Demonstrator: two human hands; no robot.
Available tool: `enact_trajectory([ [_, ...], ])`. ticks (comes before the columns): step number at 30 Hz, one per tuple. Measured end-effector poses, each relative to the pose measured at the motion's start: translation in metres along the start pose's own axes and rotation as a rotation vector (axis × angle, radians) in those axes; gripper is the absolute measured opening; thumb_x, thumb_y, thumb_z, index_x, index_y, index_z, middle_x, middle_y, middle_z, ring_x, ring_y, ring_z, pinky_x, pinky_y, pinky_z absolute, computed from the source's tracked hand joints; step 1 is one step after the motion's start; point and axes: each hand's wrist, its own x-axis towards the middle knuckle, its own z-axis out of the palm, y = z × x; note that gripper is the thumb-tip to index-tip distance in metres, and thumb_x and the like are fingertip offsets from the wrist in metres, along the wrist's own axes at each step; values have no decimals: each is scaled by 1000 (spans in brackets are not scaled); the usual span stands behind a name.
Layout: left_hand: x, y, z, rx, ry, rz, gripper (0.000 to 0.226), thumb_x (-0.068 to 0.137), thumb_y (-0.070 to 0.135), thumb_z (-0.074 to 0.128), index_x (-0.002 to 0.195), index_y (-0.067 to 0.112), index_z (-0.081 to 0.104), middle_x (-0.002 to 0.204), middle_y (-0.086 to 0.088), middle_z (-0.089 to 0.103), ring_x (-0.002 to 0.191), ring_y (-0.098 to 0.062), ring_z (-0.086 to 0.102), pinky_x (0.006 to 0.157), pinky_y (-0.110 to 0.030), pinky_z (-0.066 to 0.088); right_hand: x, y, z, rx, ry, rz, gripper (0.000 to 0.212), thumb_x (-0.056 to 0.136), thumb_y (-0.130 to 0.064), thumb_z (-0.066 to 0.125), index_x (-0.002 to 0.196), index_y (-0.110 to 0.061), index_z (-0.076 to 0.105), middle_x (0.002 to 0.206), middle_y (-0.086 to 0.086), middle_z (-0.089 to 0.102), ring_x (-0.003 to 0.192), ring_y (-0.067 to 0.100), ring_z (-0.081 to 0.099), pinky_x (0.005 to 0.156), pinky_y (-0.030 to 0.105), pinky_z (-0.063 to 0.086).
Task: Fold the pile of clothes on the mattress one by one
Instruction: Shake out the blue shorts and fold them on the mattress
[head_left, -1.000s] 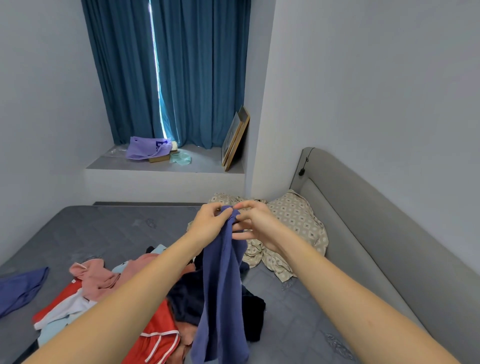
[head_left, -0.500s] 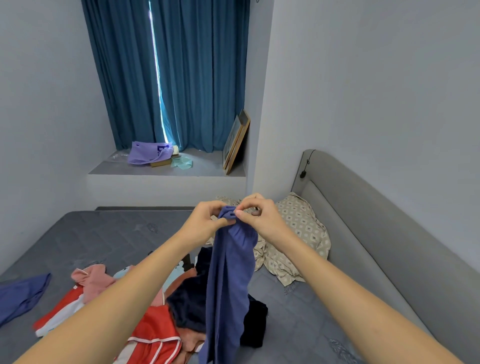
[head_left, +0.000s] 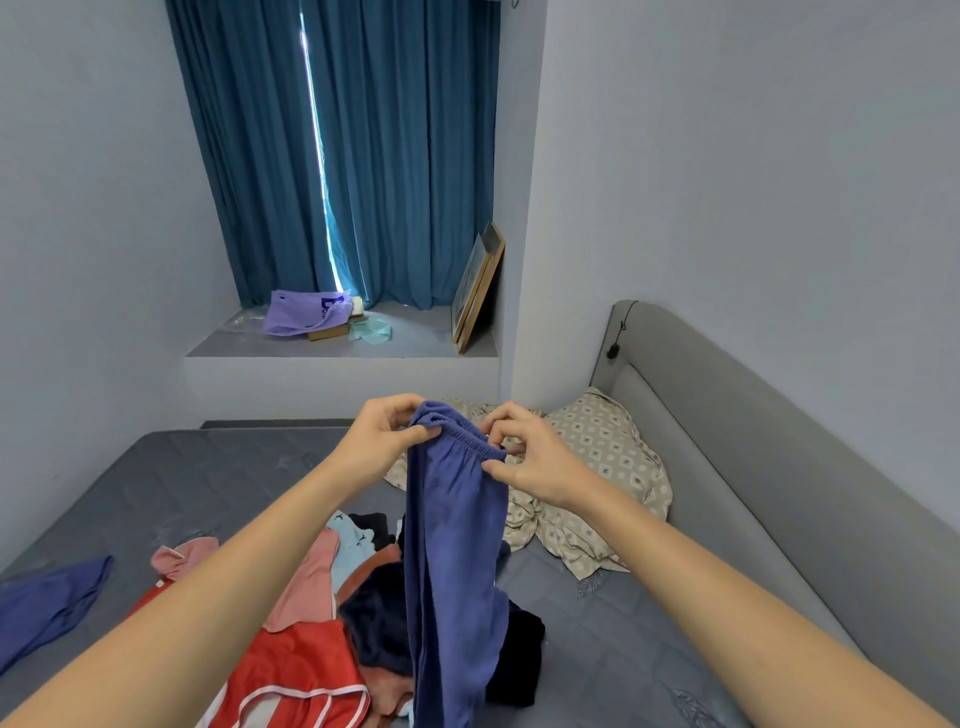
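Note:
A pair of blue trousers (head_left: 452, 561) hangs from its elastic waistband in front of me, above the grey mattress (head_left: 613, 644). My left hand (head_left: 382, 439) pinches the waistband's left end, and my right hand (head_left: 524, 457) pinches its right end, a short span of band stretched between them. Below lies the pile of clothes (head_left: 322, 613): a red garment with white stripes, pink, light blue and dark pieces. The trousers' lower part hides some of the pile.
Another blue garment (head_left: 49, 605) lies apart at the mattress's left edge. A patterned pillow (head_left: 597, 457) rests against the grey headboard (head_left: 769, 467) on the right. Behind, a window ledge holds a purple bag (head_left: 301, 312) and leaning picture frames (head_left: 478, 286) before blue curtains.
My hands, close together on the bunched fabric earlier, have moved apart along the waistband, spreading it open. The trousers now hang wider and the camera view has tilted slightly.

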Motion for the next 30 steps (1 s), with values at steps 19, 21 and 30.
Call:
enact_trajectory([
  [19,0,-5,-32,-13,3,-24,14,98,6,68,111,4,73,105,-11,78,102,-21,74,87,-28,58,24,-1,14,-107,37,11,33,85,-23,83,74,-17,52,83,-2,59,81,20,60,73,38,55],
  [21,0,-6,-35,0,3,-23,14,98,9,69,110,7,74,105,-10,78,102,-22,74,88,-29,59,28,-2,8,-115,41,2,30,85,-23,81,76,-19,53,79,-6,60,77,18,59,70,37,52],
  [30,4,-5,-33,-38,8,0,15,98,7,68,112,5,73,105,-10,78,97,-16,74,80,-23,56,33,-16,12,-203,-193,-144,20,90,-6,67,85,-22,56,94,3,54,91,22,54,88,44,47],
])
